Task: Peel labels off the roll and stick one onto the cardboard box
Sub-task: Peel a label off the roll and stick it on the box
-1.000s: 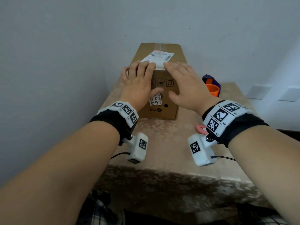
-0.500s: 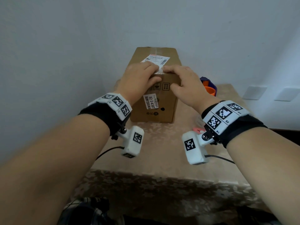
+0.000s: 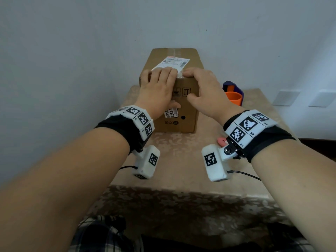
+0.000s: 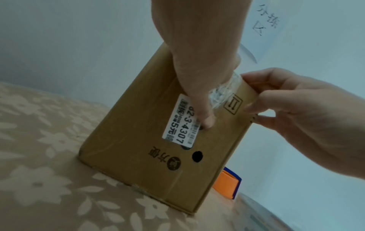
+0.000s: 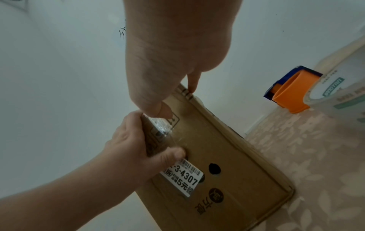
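A brown cardboard box (image 3: 183, 122) stands on the table against the wall. A white printed label (image 3: 174, 62) lies on its top, with its near end under my fingers. My left hand (image 3: 159, 82) and right hand (image 3: 201, 82) both grip the box's top front edge, fingers curled over the top, thumbs on the front face. In the left wrist view my left thumb (image 4: 199, 100) presses beside a small white sticker (image 4: 177, 129) and crinkled clear tape (image 4: 221, 93). The right wrist view shows the left hand (image 5: 134, 148) clamped on the box (image 5: 237, 164).
An orange and blue dispenser (image 3: 233, 93) stands right of the box. A clear tape roll (image 5: 343, 87) sits near it. A pink object (image 3: 222, 140) lies under my right wrist. The floral tablecloth (image 3: 181, 160) spreads in front; walls close in behind and on the left.
A second ago both hands lay flat with straight fingers on the label. They have slid back to the box's near top edge and curled over it, thumbs now on the front.
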